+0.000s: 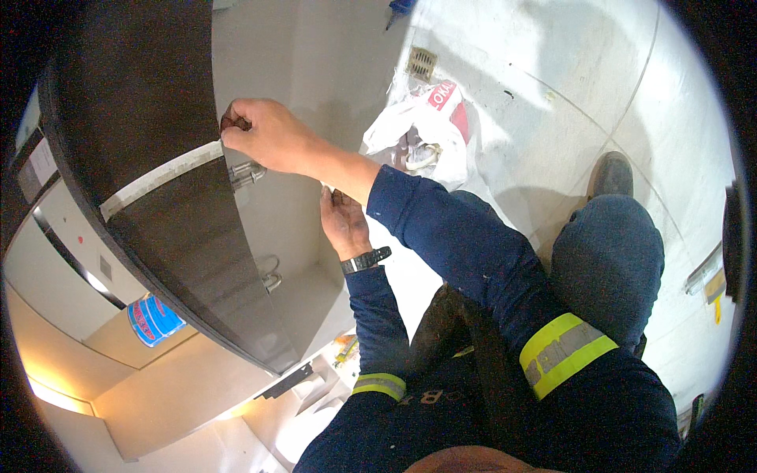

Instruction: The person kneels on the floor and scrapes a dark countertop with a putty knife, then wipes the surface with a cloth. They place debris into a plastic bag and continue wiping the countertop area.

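Note:
My right hand (268, 138) reaches left across my body to the edge of a dark brown panel (181, 209). Its thumb and fingertips are pinched together; what they hold, if anything, is hidden. Just below those fingertips, a pale strip (162, 180) runs across the panel's dark surface, ending close to the hand. Lower down, my left hand (344, 223), with a black watch (366, 260) at the wrist, is turned palm up. Its fingers curl around a small white bit, too little to name, and their tips are partly covered by my right forearm.
Metal pipe fittings (247, 175) stick out from the pale wall behind the panel. A white plastic bag (426, 138) with things inside lies on the tiled floor (552, 102), near a floor drain (421, 63). A blue can (155, 319) stands beyond the panel. My shoe (613, 175) rests at right.

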Tool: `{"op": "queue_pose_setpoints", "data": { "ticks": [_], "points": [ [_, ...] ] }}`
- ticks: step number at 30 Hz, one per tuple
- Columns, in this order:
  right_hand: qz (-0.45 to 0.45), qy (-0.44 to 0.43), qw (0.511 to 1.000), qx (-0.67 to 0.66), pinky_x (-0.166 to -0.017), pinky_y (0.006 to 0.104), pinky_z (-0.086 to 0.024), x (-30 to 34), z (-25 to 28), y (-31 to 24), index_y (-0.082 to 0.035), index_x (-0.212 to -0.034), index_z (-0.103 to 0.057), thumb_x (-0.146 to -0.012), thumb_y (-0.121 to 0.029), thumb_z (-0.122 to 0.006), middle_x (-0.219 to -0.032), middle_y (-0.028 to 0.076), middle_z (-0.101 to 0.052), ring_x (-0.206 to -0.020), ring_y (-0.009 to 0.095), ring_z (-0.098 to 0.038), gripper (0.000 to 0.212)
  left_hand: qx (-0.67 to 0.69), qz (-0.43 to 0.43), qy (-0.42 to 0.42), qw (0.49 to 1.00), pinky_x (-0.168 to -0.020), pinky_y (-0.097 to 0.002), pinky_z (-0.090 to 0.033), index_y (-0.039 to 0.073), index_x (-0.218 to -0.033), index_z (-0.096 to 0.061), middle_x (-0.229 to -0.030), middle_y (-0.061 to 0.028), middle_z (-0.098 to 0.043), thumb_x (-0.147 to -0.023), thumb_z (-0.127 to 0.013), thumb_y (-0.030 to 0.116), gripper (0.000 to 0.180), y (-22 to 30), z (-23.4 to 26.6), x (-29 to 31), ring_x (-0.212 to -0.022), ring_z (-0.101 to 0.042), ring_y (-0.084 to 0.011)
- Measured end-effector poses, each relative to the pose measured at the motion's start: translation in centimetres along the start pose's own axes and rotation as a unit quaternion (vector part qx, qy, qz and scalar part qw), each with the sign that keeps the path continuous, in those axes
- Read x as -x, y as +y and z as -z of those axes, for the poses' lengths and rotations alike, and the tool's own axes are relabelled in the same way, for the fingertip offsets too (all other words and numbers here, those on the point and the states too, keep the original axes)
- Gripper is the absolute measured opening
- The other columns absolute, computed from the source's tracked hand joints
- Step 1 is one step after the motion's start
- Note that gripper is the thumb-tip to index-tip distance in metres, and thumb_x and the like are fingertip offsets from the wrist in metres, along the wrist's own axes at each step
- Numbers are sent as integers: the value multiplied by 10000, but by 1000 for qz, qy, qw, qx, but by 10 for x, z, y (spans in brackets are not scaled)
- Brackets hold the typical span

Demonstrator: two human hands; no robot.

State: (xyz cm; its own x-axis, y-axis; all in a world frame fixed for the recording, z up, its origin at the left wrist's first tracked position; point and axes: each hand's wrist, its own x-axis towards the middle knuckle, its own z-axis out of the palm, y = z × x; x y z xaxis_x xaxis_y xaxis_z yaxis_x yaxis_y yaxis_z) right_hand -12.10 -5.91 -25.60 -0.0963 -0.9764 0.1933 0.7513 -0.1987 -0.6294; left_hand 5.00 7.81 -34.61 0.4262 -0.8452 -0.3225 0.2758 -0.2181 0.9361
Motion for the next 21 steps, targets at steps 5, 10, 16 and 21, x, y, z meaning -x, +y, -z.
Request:
{"op": "queue_pose_setpoints", "data": {
  "ticks": [5, 10, 16, 21],
  "points": [
    [-12, 23, 1000, -12, -711, 333, -513, 1, 0, 7, 20, -987, -689, -877, -222, -664, -850, 138, -701, -757, 203, -648, 267, 9, -4, -3, 1000, -979, -393, -492, -36, -1225, -525, -1161, -124, -627, -1071, -409, 237, 334, 0, 2, -1, -1112, -606, -232],
    [10, 43, 999, 16, -744, 338, -526, 9, 0, 8, 1, -990, -725, -860, -206, -693, -882, 148, -727, -789, 222, -680, 246, -21, 6, -17, 1000, -961, -397, -507, -37, -1268, -519, -1204, -147, -640, -1064, -402, 252, 373, 0, 1, 6, -1134, -621, -254],
    [3, 59, 998, -9, -763, 346, -530, 9, -6, 5, -12, -956, -739, -836, -206, -711, -866, 144, -737, -783, 245, -698, 230, -216, -69, 34, 973, -851, -404, -561, -24, -1269, -532, -1163, -164, -660, -1050, -402, 262, 383, 2, -31, 37, -1039, -667, -276],
    [-23, 50, 997, -56, -728, 335, -528, 6, -5, 17, -11, -963, -741, -849, -169, -690, -862, 139, -739, -768, 222, -691, 201, -281, -104, 5, 954, -823, -394, -565, -22, -1266, -532, -1137, -166, -666, -1043, -400, 260, 382, 1, -37, 42, -997, -673, -273]
  ]
}}
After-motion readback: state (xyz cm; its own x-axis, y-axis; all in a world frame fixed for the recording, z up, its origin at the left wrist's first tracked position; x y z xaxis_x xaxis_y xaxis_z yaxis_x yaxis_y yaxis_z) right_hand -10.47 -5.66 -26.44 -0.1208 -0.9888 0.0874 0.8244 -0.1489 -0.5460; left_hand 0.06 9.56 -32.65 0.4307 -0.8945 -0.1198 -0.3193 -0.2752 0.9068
